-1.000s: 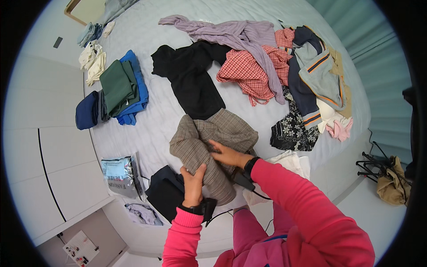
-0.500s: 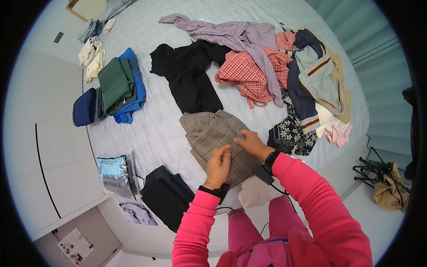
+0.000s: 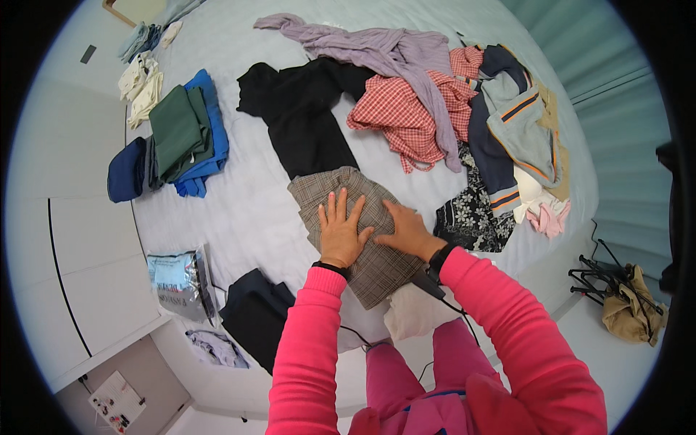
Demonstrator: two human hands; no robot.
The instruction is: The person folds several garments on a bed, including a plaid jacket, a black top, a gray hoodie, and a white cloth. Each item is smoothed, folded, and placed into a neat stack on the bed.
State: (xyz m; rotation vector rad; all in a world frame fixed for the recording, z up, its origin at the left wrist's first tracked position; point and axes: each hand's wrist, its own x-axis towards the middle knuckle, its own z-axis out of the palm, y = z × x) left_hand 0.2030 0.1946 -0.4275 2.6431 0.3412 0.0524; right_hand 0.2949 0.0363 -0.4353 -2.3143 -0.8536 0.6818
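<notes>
A brown plaid garment point(image 3: 377, 279) lies partly folded in front of me on the bed. My left hand point(image 3: 341, 233) rests palm down on its middle, fingers spread. On the garment's right side lies my right hand point(image 3: 407, 232), thumb and forefinger apart and the other fingers partly hidden; it holds nothing that I can see. The plaid's far edge meets a black garment point(image 3: 308, 138) stretched out beyond it. A dark flat device with a cord point(image 3: 428, 284) sits beside my right wrist, above a folded cream cloth point(image 3: 417, 312).
Folded green point(image 3: 177, 130) and blue clothes are stacked at left. Nearer lie a plastic-wrapped package point(image 3: 177, 283) and a folded black garment point(image 3: 254, 312). Red checked point(image 3: 399, 112), lilac point(image 3: 362, 47), grey-navy point(image 3: 518, 123) and black floral point(image 3: 471, 217) clothes spread across the right. Cords hang at the bed's near edge.
My left hand has moved forward and left, from curled fingers to lying flat and spread on the plaid garment. My right hand's fingers have opened from a pinch near the same place.
</notes>
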